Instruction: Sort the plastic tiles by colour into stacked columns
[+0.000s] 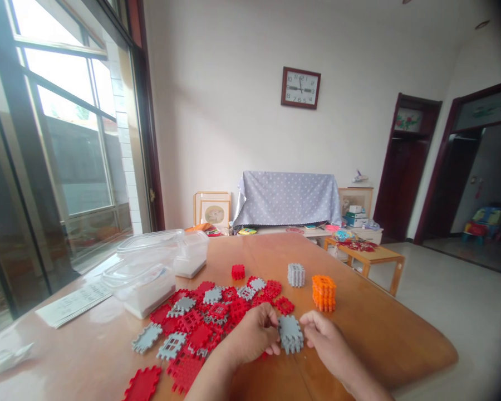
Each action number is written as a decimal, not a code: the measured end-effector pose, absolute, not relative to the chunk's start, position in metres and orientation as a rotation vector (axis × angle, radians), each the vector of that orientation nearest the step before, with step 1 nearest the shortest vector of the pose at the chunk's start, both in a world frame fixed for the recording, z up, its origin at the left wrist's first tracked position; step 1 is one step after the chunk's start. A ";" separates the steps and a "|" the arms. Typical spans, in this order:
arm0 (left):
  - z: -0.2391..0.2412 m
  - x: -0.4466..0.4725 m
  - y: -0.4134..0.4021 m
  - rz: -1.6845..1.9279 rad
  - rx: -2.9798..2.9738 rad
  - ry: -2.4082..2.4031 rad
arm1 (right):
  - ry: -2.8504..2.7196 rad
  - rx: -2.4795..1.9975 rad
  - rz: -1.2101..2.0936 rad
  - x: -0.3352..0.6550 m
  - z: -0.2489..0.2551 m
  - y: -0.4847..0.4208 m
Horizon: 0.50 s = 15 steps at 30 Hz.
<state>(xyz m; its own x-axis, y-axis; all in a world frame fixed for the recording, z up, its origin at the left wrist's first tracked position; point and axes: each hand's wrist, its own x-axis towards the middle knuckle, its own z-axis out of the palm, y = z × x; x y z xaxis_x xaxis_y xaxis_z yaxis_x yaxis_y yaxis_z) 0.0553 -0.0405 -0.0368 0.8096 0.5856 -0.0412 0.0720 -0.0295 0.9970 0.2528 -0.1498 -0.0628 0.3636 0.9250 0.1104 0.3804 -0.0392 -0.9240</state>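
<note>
A small stack of grey notched plastic building tiles stands on the table between my hands. My left hand is closed at its left edge, thumb and fingers curled in against the tiles. At the right edge, my right hand has its thumb and fingers drawn together, with the fingertips at the tiles. Left of the stack spreads a loose pile of red tiles mixed with grey ones, partly hidden by my left hand and forearm. Beyond my hands are an orange tile stack, a lighter grey stack and a small red stack.
Clear plastic containers stand at the table's left, beside printed paper sheets and a crumpled wrapper. The wooden table has a rounded right edge. A low wooden bench stands beyond it on the floor.
</note>
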 end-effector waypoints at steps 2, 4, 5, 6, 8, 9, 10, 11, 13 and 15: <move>-0.038 0.056 -0.040 0.456 1.576 0.512 | -1.205 -1.603 0.673 0.249 -0.064 -0.150; -0.039 0.056 -0.040 0.465 1.588 0.495 | -1.207 -1.601 0.666 0.247 -0.063 -0.150; -0.039 0.056 -0.040 0.466 1.597 0.493 | -1.211 -1.594 0.664 0.246 -0.063 -0.150; -0.039 0.056 -0.041 0.464 1.609 0.495 | -1.214 -1.583 0.662 0.246 -0.063 -0.150; -0.038 0.056 -0.041 0.465 1.629 0.500 | -1.214 -1.557 0.653 0.247 -0.064 -0.151; -0.038 0.056 -0.041 0.469 1.638 0.499 | -1.208 -1.548 0.645 0.248 -0.066 -0.151; -0.037 0.055 -0.041 0.479 1.645 0.498 | -1.195 -1.545 0.633 0.250 -0.067 -0.151; -0.036 0.055 -0.041 0.496 1.652 0.496 | -1.177 -1.550 0.617 0.250 -0.068 -0.152; -0.034 0.055 -0.040 0.549 1.664 0.500 | -1.129 -1.572 0.571 0.251 -0.070 -0.154; -0.032 0.055 -0.038 0.635 1.664 0.503 | -1.074 -1.585 0.518 0.251 -0.070 -0.156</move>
